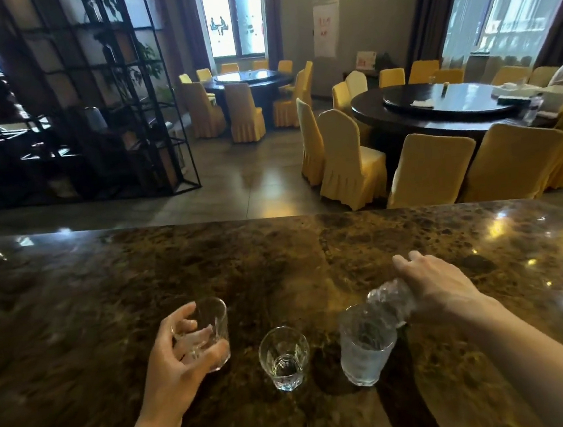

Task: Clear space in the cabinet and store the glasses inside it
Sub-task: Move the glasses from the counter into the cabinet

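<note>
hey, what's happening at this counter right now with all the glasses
A person stands at a dark marble counter facing a dining room. Their left hand grips a clear tumbler at the left. Their right hand holds a textured glass tilted on its side, just above a frosted glass standing on the counter. A small clear glass stands untouched between them. No cabinet is in view, so nothing is stored yet.

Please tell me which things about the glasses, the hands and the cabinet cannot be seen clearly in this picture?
- Cabinet: nowhere in the head view; it lies outside the frame.
- Textured glass under the right hand: blurred and partly covered by the hand, so its shape and the grip are uncertain.
- Frosted glass: contents unclear through its surface.
- Left hand on the tumbler: whether it is lifted off the marble counter cannot be judged.
</note>
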Tool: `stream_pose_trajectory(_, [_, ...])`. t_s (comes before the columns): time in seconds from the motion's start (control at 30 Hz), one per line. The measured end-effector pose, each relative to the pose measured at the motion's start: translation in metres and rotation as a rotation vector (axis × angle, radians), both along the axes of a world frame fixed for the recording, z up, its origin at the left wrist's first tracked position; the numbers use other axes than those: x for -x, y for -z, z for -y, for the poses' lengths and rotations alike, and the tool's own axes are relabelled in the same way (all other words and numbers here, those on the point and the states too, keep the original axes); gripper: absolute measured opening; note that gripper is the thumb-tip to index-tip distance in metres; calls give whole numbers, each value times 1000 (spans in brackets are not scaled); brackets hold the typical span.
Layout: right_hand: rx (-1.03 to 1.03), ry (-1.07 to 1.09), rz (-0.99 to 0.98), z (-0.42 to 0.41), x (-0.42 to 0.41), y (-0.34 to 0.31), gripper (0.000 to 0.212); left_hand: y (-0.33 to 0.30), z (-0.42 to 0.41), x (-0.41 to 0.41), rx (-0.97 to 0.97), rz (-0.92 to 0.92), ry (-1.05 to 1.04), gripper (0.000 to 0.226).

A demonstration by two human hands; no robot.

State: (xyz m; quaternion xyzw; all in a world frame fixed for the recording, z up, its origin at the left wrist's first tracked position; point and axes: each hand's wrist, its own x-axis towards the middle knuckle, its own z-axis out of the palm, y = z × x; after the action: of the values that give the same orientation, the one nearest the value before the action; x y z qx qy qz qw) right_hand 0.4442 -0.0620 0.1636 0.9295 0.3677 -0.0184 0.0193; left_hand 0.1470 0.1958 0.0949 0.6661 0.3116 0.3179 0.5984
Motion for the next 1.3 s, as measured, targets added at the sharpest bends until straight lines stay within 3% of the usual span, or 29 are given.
stream_pose_trajectory(0.3, [-987,490,-407,55,27,36,70,43,2,7,-110,-115,36,81])
stream_pose_trajectory(0.5, [-1352,633,-655,64,52,67,99,48,4,2,-218,-183,30,85])
stream_pose_trajectory(0.63, [-1426,594,-816,70,57,78,122,51,3,3,-272,-218,49,85])
stream_pose_trajectory(0.67, [-1411,576,-806,72,59,80,119,52,4,4,-285,-223,53,86])
stream_pose_trajectory(0.8, [-1315,507,-688,74,67,89,68,55,8,7,-297,-235,65,86])
stream_pose_trajectory(0.97, [-1305,440,-710,72,72,102,81,58,12,10,-319,-243,72,86])
stream_pose_trajectory(1.3, [-1224,395,-677,73,70,126,83,53,19,9,-364,-256,65,88])
